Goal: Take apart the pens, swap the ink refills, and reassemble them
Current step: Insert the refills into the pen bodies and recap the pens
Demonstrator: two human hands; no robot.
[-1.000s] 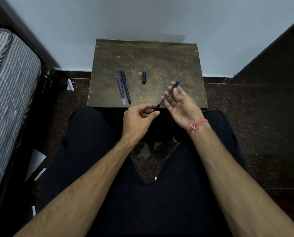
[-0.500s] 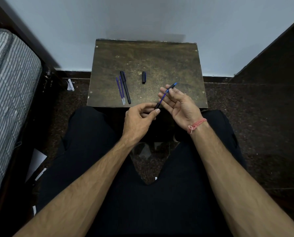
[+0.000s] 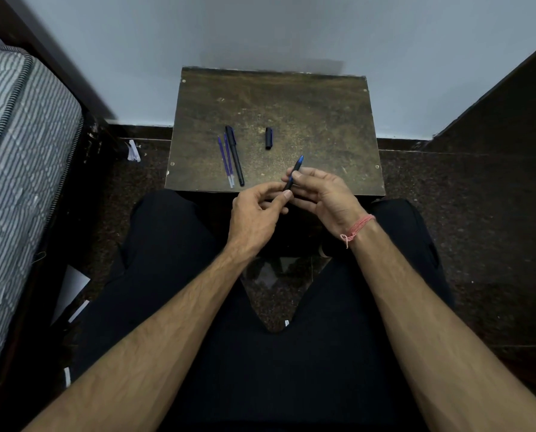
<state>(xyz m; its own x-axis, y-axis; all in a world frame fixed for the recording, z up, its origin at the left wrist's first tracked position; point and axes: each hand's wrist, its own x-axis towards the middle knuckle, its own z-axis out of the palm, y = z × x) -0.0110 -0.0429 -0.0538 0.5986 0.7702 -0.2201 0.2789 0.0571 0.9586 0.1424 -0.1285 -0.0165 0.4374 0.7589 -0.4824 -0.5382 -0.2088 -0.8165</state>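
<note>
Now, in the head view, both hands meet over the near edge of the small table (image 3: 323,120). The right hand (image 3: 326,194) pinches a dark pen barrel (image 3: 294,173) with a blue end, fingers curled round it; the left hand (image 3: 257,210) holds its lower end between thumb and forefinger. A second ago a thin blue refill stood exposed between the hands; that length no longer shows, so I judge the refill has gone into the barrel and this pen is close to reassembled. On the table to the left lie two loose refills (image 3: 226,162), just beside a black pen (image 3: 235,155), with a black cap (image 3: 269,138) apart to their right. I reckon capping comes next.
</note>
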